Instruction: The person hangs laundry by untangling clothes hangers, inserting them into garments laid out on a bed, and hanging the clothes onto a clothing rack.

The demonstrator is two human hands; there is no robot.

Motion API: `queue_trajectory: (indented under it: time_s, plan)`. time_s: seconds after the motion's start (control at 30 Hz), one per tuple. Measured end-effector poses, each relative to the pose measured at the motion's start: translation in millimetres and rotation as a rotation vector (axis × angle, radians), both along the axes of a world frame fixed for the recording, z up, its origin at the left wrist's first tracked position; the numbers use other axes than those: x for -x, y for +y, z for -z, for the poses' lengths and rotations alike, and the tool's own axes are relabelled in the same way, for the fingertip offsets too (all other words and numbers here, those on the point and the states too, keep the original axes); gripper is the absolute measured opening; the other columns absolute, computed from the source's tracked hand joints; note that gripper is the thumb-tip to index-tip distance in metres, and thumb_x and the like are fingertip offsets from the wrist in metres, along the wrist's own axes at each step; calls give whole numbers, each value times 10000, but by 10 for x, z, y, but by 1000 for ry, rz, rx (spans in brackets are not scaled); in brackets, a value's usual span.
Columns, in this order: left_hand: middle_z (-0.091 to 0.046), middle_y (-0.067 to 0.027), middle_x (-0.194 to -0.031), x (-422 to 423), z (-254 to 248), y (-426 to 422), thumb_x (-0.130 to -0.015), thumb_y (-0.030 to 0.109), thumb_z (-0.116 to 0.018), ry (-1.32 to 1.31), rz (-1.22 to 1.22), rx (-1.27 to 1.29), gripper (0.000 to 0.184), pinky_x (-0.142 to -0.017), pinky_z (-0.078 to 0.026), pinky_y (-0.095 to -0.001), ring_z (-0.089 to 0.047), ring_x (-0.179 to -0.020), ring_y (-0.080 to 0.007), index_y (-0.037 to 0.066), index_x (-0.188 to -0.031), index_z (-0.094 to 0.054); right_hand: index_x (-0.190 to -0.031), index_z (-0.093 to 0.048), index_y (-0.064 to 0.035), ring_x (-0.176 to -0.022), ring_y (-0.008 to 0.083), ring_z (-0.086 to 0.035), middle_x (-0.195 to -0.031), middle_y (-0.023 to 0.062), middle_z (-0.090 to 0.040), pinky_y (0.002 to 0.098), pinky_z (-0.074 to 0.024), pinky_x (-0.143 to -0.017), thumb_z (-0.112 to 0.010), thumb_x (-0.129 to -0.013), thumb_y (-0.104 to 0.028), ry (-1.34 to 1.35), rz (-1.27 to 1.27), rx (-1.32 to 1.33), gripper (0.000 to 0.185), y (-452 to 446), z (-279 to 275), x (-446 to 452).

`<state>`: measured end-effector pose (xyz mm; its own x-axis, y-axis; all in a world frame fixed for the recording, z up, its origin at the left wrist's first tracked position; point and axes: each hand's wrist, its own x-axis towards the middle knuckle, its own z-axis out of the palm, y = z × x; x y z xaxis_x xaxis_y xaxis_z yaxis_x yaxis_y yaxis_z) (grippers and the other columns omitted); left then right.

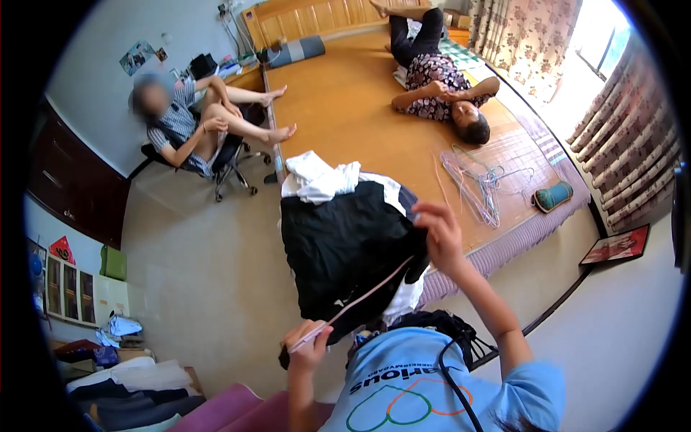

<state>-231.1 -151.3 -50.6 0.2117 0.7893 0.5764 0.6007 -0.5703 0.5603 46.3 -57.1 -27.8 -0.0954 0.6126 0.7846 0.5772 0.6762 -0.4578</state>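
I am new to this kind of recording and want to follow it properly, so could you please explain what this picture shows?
There is no machine here: a person in a light-blue printed T-shirt works with two bare hands. The single picture comes from a camera on their head, looking forward and down; the curved dark border frames its wide view.

The left hand grips a thin, pale-pink strip that crosses a large black cloth garment. The right hand is raised by the garment's edge; its exact contact is unclear.

On the wide bed with an orange-brown surface lie crumpled white cloth, thin pale hangers and a blue-green cylindrical cushion. Another person lies there too.
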Motion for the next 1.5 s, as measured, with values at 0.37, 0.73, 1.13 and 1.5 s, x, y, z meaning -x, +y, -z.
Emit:
queue_trajectory:
  time_s: [0.37, 0.73, 1.13, 1.5]
  plan:
    - [-435, -58, -539, -94, -32, 46, -673, 68, -623, -29, -84, 1, 98, -384, -343, -279, -446, -429, -211, 29, -698, -536, -831, -511, -36, -873, 264, -503, -951, 111, -508, 332, -407, -727, -486, -581, 99, -76, -338, 168, 285, -162, 41, 555]
    - [-473, -79, -561, -360, 62, -156, -722, 107, -577, -107, -282, 72, 116, -404, -370, -309, -487, -450, -238, 16, -672, -525, -870, -507, -3, -849, 253, -522, -992, 126, -507, 310, -426, -688, -536, -615, 35, -150, -508, 101, 260, -372, 69, 1081]
    - [-550, -109, -616, -533, -77, -1069, -704, 52, -577, -202, -878, -1, 79, -469, -406, -287, -535, -524, -237, -7, -661, -547, -822, -470, -6, -876, 272, -511, -884, 152, -532, 343, -376, -799, -355, -692, 86, 303, -805, 147, 197, 472, -50, 958]
    - [-488, -108, -578, -160, -135, -1698, -732, 76, -526, -209, -1056, -66, 93, -441, -354, -296, -458, -473, -235, -2, -683, -521, -913, -457, 2, -898, 263, -521, -1044, 163, -431, 326, -405, -795, -374, -837, -61, 461, -1253, 457, 128, 351, -224, 1781]
